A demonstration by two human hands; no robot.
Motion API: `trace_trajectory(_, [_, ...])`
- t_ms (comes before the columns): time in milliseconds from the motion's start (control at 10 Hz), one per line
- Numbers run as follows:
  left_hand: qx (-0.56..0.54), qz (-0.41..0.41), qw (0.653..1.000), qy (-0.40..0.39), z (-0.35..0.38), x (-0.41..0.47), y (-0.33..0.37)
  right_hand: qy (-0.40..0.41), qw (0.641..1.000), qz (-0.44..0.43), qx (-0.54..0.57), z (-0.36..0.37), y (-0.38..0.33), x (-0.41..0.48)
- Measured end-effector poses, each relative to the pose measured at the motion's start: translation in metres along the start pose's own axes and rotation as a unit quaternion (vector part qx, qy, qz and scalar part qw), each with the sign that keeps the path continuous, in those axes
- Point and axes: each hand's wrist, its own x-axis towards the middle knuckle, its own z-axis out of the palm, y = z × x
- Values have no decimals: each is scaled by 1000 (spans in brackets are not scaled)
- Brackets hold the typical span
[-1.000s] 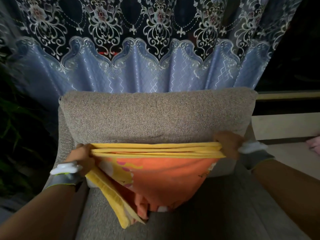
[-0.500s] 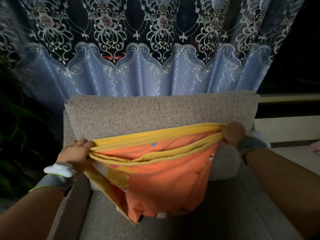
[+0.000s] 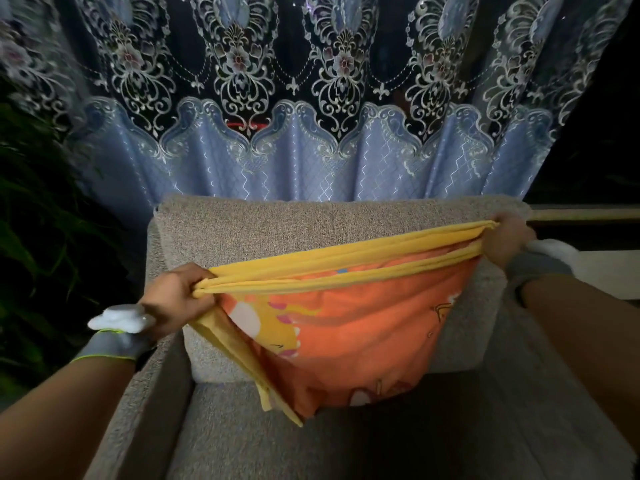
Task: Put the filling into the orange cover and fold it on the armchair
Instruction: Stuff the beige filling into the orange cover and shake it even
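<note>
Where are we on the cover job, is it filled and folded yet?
Done: the orange cover hangs in doubled layers, its yellow edges bunched together, so one fold looks made; whether the filling is inside I cannot tell. In hand: the left hand and right hand grip its two ends, holding it taut above the armchair seat. Left: finish folding and lay it on the seat.
</note>
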Motion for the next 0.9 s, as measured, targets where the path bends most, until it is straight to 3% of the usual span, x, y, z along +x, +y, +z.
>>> trace_trajectory(100, [51, 33, 998, -18, -4, 2, 4, -15, 996, -41, -72, -10, 0, 3])
trace_trajectory(300, [161, 125, 979, -26, -15, 11, 7, -28, 999, -28, -37, -32, -15, -4])
trace_trajectory(400, [206, 145, 964, -86, -18, 12, 7, -70, 973, 87, 202, -31, -22, -2])
trace_trajectory(500, [114, 92, 988, -40, -21, 14, 15, -95, 935, 99, 328, -31, -28, -10])
trace_trajectory(600, [-115, -13, 987, 115, -17, 19, 17, -55, 928, 71, 363, -37, -26, -19])
trace_trajectory(700, [-212, -72, 958, 181, -14, 29, 21, -15, 932, 99, 347, -31, -18, -20])
trace_trajectory(800, [-148, -141, 959, 197, -23, 44, 24, -7, 929, 96, 358, -26, -17, -24])
trace_trajectory(900, [139, -102, 976, 135, -33, 59, 20, 30, 920, 117, 374, -18, -17, -22])
